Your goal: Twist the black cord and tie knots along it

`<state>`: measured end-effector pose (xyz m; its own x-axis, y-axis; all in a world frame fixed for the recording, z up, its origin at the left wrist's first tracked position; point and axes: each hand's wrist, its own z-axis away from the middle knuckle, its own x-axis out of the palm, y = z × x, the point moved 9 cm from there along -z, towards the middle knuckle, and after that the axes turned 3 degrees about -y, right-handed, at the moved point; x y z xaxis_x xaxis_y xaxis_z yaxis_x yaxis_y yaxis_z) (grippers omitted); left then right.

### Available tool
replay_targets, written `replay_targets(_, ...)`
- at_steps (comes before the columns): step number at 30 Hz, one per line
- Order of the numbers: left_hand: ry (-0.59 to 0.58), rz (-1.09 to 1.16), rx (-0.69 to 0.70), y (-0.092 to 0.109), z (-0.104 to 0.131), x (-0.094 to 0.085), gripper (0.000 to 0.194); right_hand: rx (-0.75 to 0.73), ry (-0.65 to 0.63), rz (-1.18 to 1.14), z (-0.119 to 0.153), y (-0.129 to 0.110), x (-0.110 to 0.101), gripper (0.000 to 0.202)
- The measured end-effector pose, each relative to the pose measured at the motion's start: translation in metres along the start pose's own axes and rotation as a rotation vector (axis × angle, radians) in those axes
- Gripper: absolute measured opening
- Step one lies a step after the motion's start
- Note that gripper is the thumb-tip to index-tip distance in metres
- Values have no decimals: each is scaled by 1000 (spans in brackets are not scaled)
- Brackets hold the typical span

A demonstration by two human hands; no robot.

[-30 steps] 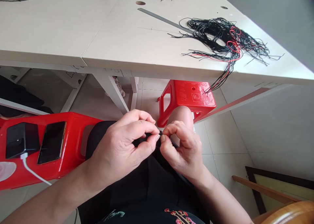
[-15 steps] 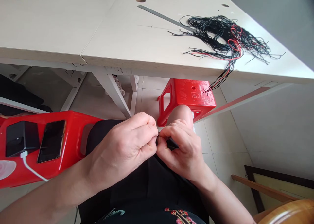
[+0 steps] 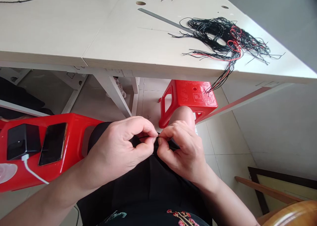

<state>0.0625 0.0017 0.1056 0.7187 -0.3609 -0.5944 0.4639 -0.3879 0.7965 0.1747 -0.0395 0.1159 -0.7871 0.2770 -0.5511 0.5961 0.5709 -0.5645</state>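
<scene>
Over my lap, my left hand [image 3: 123, 146] and my right hand [image 3: 184, 150] meet fingertip to fingertip. Each pinches a thin black cord [image 3: 143, 137] between thumb and forefinger. A short dark stretch of it shows inside the curl of my left fingers; most of it is hidden by the hands or lost against the black clothing [image 3: 146, 186]. Thin dark ends stick up just above my left hand. Whether there is a knot between the fingertips is too small to tell.
On the white table [image 3: 123, 44] lie a bundle of black and red cords [image 3: 210, 38], its ends hanging over the edge, and a metal ruler [image 3: 160, 18]. One red stool [image 3: 193, 92] stands underneath. Another red stool [image 3: 71, 130], at left, carries a phone [image 3: 52, 143] and a black box [image 3: 23, 141] with a white cable.
My left hand's curled fingers have opened into a thumb-and-forefinger pinch, and the hand has shifted slightly left, showing some cord. My right hand stays almost in place.
</scene>
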Motion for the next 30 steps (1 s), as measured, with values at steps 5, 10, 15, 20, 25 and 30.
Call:
replay_targets(5, 22, 229, -191, -19, 2, 3, 9, 46, 42, -18, 1, 5, -6, 14)
replay_targets(10, 92, 322, -230, -18, 2, -1, 9, -3, 157, 78, 8, -2, -16, 19)
replay_targets(15, 93, 309, -188, -11, 3, -1, 14, 6, 151, 37, 6, -4, -12, 16)
replay_targets(20, 131, 135, -79, -5, 5, -1, 25, -15, 110, 27, 4, -4, -10, 15)
replay_targets(25, 269, -29, 75, 4, 9, -6, 43, 43, 86, -26, 3, 2, -10, 13)
replay_targets(30, 320, -241, 204, 20, 15, -6, 49, 147, 41, -131, 4, 12, -4, 12)
